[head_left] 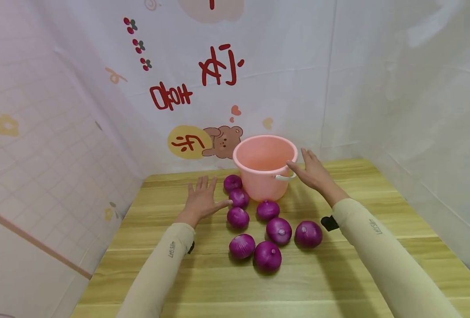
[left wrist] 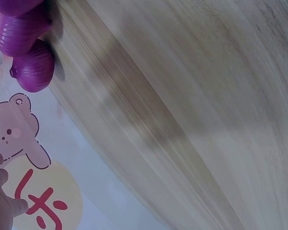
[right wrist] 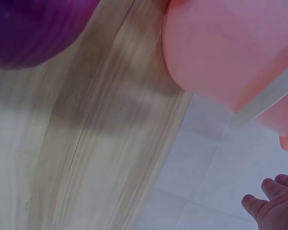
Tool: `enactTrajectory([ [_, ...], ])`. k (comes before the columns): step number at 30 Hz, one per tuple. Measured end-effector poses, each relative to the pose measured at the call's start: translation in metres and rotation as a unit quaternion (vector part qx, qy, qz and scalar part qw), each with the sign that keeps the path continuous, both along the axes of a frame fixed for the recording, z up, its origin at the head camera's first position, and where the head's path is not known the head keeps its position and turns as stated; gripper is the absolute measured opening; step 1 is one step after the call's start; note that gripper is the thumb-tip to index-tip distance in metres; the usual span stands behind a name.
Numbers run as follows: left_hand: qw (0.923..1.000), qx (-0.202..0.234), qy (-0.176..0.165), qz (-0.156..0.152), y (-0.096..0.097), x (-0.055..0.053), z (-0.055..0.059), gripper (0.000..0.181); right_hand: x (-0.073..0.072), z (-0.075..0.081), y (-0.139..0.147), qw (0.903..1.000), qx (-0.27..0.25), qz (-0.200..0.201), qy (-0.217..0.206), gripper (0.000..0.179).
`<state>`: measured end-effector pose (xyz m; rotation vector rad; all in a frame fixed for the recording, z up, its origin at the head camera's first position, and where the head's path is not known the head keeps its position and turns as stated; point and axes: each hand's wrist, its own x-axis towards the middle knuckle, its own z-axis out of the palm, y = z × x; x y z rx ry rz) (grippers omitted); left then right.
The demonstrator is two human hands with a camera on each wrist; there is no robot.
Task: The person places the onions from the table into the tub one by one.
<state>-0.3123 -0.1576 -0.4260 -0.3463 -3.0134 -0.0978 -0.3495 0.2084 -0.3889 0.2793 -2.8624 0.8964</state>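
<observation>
Left hand point(head_left: 204, 201) spread, right hand point(head_left: 313, 173) straight-fingered by bucket point(head_left: 260, 184)

The left is beside purple onions point(head_left: 238, 217); the right is just beside the bucket's rim and white handle point(head_left: 284, 178), contact unclear. Near the surface's point(head_left: 203, 282) back edge, the bucket shows its pink inner wall; eight onions lie from its left toward the front edge.

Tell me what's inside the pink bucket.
Looking into the pink bucket, only its bare inner wall shows. The near rim covers most or all of the bottom, so whether anything lies low in there cannot be seen.
</observation>
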Motion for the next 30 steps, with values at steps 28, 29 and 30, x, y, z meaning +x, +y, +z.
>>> enactTrajectory([
  [28,0.9998,0.01,0.0,-0.015,0.009,-0.002,0.003,0.107,0.002,0.016,-0.016,0.9786,-0.184,0.062,-0.068,0.075],
  [29,0.9998,0.01,0.001,-0.015,0.009,-0.002,0.003,0.107,0.003,0.016,-0.017,0.9749,-0.199,0.065,-0.076,0.074],
  [30,0.9998,0.01,0.003,-0.015,0.009,-0.002,0.003,0.107,0.003,0.017,-0.017,0.9713,-0.213,0.068,-0.083,0.073],
])
